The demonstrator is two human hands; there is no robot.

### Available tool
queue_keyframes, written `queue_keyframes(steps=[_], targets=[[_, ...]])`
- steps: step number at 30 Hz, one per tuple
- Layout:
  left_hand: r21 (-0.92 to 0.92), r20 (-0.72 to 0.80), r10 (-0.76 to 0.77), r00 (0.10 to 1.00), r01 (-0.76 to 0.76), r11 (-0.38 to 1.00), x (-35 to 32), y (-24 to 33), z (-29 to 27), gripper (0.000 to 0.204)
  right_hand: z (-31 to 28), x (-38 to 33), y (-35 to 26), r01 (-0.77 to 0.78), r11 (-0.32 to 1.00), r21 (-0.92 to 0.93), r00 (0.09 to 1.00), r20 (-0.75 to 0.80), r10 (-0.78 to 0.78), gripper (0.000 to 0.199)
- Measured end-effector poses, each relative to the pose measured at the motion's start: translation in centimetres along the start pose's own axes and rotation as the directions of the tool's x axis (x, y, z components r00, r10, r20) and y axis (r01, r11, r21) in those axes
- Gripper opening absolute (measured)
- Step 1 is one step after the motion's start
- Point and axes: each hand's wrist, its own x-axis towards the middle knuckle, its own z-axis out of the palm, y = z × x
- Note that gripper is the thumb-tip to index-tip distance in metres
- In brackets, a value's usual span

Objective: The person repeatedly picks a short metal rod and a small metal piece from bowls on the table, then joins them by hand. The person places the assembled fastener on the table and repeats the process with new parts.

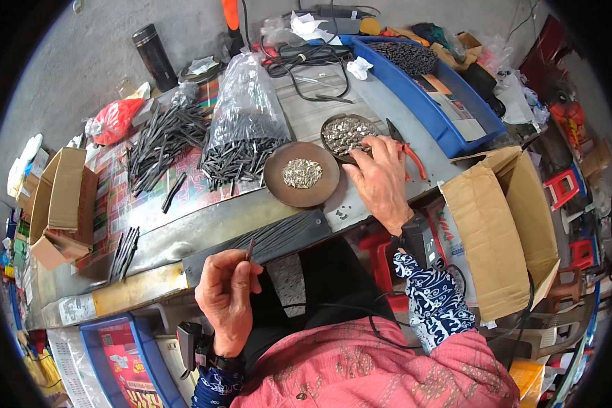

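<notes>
My left hand (227,292) is closed in a pinch near the table's front edge. A short, thin dark strip (251,249) stands up from between its thumb and fingertips. My right hand (381,182) reaches over the near right rim of a small round dish (327,143), its fingers curved and somewhat apart. Small silvery metal pieces (348,131) fill that dish. Just left of it, a brown round plate (279,178) bears a pile of thin, pale metal bits (302,173). Red-handled pliers (415,162) lie beside my right hand.
Dark strips (163,143) lie heaped at the left, and more spill from a clear plastic bag (247,102). A blue tray (415,102) with black parts stands at the back right. Open cardboard boxes (486,231) flank the table. A black flask (154,58) stands behind.
</notes>
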Motion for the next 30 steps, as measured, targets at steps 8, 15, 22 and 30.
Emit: queue_keyframes(steps=[8, 15, 22, 30], targets=[[-0.098, 0.001, -0.093, 0.996, 0.093, 0.991, -0.5, 0.1, -0.2, 0.014, 0.4, 0.2, 0.7, 0.0, 0.995, 0.098, 1.0, 0.017, -0.002, 0.022], [-0.342, 0.048, -0.165, 0.985, 0.171, 0.924, -0.7, 0.4, -0.5, 0.014, -0.1, 1.3, 0.3, -0.025, 0.975, 0.222, 0.999, 0.04, 0.016, 0.011], [-0.44, 0.074, -0.168, 0.983, 0.183, 0.879, -1.0, 0.7, -0.6, 0.013, -4.1, 0.9, -6.1, 0.007, 0.824, 0.567, 0.999, 0.027, -0.027, 0.008], [-0.465, 0.063, -0.153, 0.986, 0.165, 0.87, -1.6, 1.6, -0.7, 0.013, -6.5, -0.5, -13.0, -0.028, 0.432, 0.901, 0.977, 0.116, -0.178, 0.02]])
